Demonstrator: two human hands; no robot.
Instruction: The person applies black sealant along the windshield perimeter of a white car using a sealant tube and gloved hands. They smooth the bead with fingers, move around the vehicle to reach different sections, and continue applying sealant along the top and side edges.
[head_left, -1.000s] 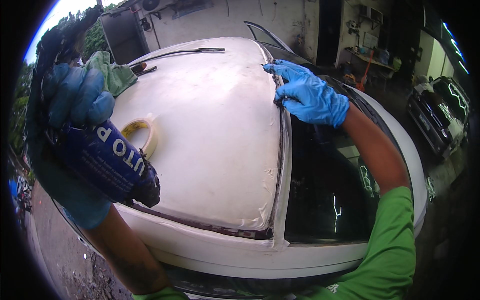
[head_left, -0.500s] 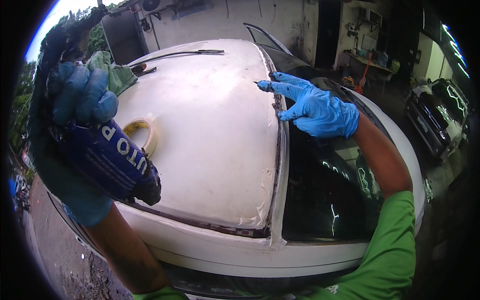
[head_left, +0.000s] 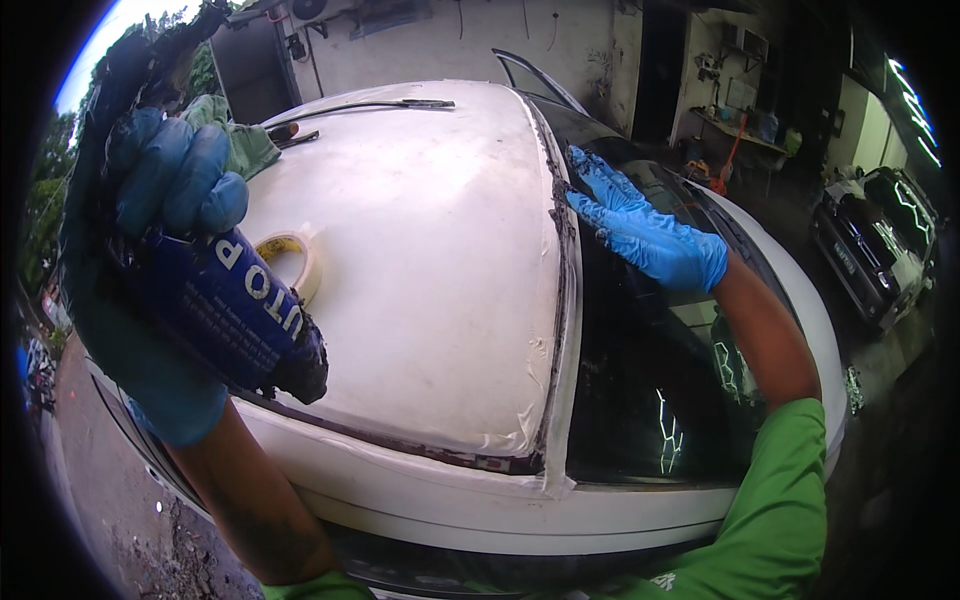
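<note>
My left hand [head_left: 180, 185], in a blue glove, is closed around a blue container [head_left: 225, 305] with white print. Thick black paste coats its lower right end and darkens the glove. On the right, my right hand [head_left: 650, 235] is in a blue glove with black smears, its fingers stretched out. The fingertips are by the dark seam [head_left: 558, 205] between the white car panel [head_left: 430, 260] and the dark glass [head_left: 650, 360]; whether they touch it I cannot tell. Pale masking tape [head_left: 562, 420] runs alongside the seam.
A masking tape roll [head_left: 312, 265] lies on the panel beside the container. Farther back are a green cloth [head_left: 245, 150] and a black wiper arm [head_left: 360, 106]. A car door [head_left: 540, 80] stands open on the far side. At far right is a dark car [head_left: 865, 250].
My right hand has drawn slightly right, off the panel's edge toward the glass, and its spread fingers have come closer together. The left hand still holds the blue container.
</note>
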